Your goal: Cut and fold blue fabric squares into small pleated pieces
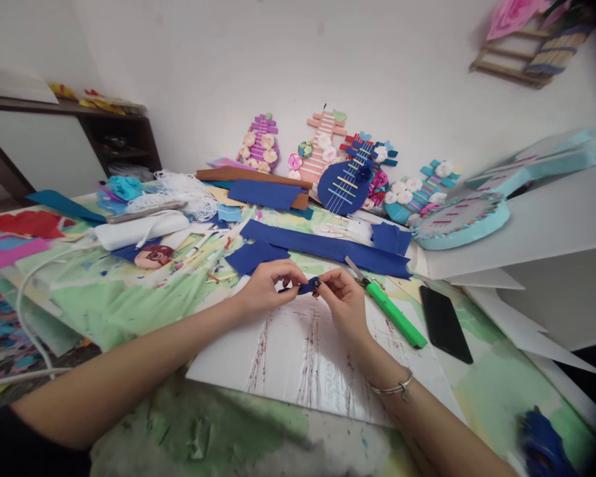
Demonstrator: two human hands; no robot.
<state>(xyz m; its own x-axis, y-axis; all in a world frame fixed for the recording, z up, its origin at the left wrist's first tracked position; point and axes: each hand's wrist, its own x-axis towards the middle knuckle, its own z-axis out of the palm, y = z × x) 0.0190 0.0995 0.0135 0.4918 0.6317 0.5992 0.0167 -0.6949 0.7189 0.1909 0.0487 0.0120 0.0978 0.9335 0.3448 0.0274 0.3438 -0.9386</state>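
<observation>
Both my hands meet over a white board (298, 358) streaked with glue marks. My left hand (268, 286) and my right hand (342, 299) each pinch one end of a small blue foam piece (308, 285), holding it just above the board. My fingers are closed on it. A bracelet sits on my right wrist. A green-handled craft knife (392, 310) lies just to the right of my right hand.
Long blue foam strips (322, 246) lie behind my hands. A black phone (444, 323) rests right of the knife. Foam guitar-shaped crafts (347, 182) lean on the wall. White cord, a white pouch (139, 228) and coloured scraps crowd the left. White boards stack at the right.
</observation>
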